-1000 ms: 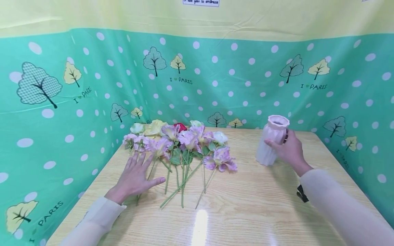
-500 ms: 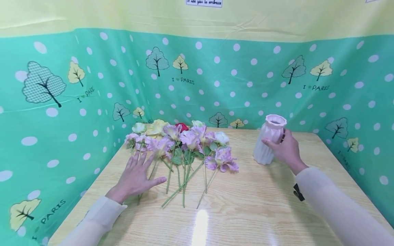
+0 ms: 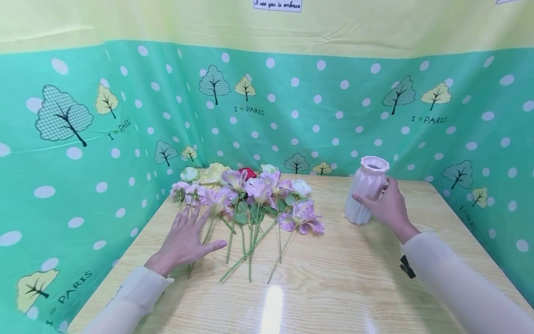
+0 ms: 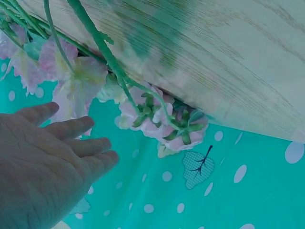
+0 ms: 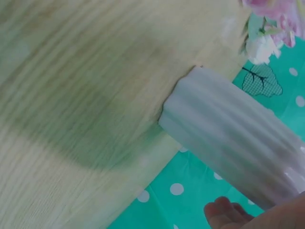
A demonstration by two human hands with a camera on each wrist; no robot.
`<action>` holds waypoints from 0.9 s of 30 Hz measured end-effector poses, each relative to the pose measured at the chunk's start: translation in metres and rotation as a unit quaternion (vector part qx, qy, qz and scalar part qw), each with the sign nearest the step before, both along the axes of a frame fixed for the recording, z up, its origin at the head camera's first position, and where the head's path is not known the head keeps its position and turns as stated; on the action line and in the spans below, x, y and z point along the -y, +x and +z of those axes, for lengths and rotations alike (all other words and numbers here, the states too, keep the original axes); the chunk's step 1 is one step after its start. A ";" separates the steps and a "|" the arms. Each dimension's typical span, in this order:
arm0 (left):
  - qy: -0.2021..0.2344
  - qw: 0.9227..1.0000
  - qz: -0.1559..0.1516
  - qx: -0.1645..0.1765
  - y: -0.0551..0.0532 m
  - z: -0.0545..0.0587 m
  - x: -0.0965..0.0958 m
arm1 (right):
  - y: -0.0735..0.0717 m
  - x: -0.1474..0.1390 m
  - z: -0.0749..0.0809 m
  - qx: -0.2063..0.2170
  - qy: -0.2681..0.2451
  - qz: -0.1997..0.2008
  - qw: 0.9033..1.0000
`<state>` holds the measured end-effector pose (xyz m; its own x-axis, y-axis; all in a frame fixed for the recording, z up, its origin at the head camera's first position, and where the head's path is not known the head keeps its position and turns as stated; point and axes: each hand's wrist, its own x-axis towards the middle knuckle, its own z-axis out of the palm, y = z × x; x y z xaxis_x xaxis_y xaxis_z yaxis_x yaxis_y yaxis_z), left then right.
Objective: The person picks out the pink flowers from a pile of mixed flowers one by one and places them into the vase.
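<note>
A pale pinkish-white fluted vase (image 3: 367, 185) stands on the right part of the table, its scalloped mouth facing up. My right hand (image 3: 392, 206) grips its near right side, thumb across the front and fingers round the back. In the right wrist view the ribbed vase wall (image 5: 228, 129) runs down to its base at the wood. My left hand (image 3: 181, 241) is palm down with its fingers spread, over the leftmost stems of a heap of artificial flowers (image 3: 260, 190). Lilac blooms (image 4: 78, 86) with green stems lie just past those fingers in the left wrist view, nothing in their grasp.
Behind the lilac blooms lie a yellow flower (image 3: 214, 172), a red flower (image 3: 247, 173) and several white ones. Stems point toward the near edge of the wooden table (image 3: 333, 278). A green dotted cloth (image 3: 317, 111) hangs round the back and sides.
The vase and my right hand have shifted slightly left, and the grip stays round the vase. My left hand and the flowers keep their places; the head view has turned a little.
</note>
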<state>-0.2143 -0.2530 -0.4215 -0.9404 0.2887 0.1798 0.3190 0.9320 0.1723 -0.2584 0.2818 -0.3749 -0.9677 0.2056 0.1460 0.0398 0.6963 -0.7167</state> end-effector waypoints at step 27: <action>0.027 0.999 0.029 0.011 -0.001 0.003 0.003 | 0.074 0.009 -0.036 -0.108 0.160 0.089 0.977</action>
<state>-0.2151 -0.2564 -0.4186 -0.9591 0.2240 0.1729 0.2603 0.9381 0.2287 -0.1848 0.2727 -0.4109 -0.9236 -0.0531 0.3796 -0.2308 0.8678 -0.4401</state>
